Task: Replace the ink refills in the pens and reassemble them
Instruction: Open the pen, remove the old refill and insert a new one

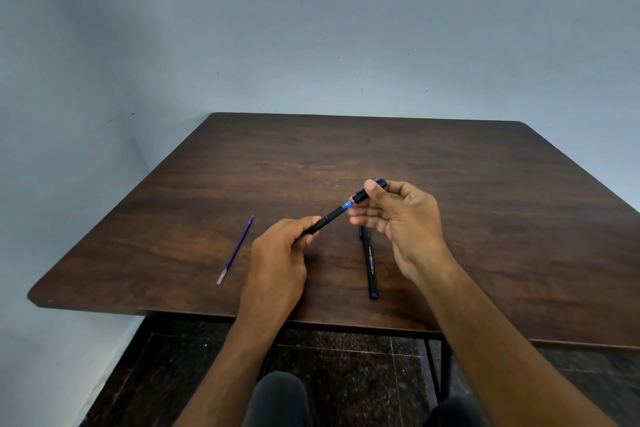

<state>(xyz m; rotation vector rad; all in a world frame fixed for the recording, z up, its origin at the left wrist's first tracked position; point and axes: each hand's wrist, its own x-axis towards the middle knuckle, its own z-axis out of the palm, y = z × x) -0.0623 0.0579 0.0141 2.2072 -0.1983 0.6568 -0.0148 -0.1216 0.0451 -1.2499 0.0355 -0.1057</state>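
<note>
Head view, looking down over the wooden table (450,184), which fills the middle of the frame; my left hand (277,253), lower centre, has its fingers curled round the black pen barrel (325,220), which slants up to the right; its blue tip section (346,205) shows just clear of my fingers; my right hand (398,218), right of centre, pinches the cap (363,194) between thumb and forefinger, the other fingers loosely spread below; cap mouth and pen tip sit just apart or barely meeting, I cannot tell which; a second black pen (370,263) lies flat on the table beneath my right hand, running toward the lower edge, lettering on its side, its upper end hidden by my fingers so I cannot tell whether it is capped; a loose blue refill (235,250) lies well to the left, apart from everything else, slanted; progress, as I judge it: the pen in hand looks assembled down to the capping step; whether the loose refill is a spent one or a fresh one waiting I cannot say; if fresh, the lying pen is left to open, refill and close; the cap needs a straight push onto the tip.
</note>
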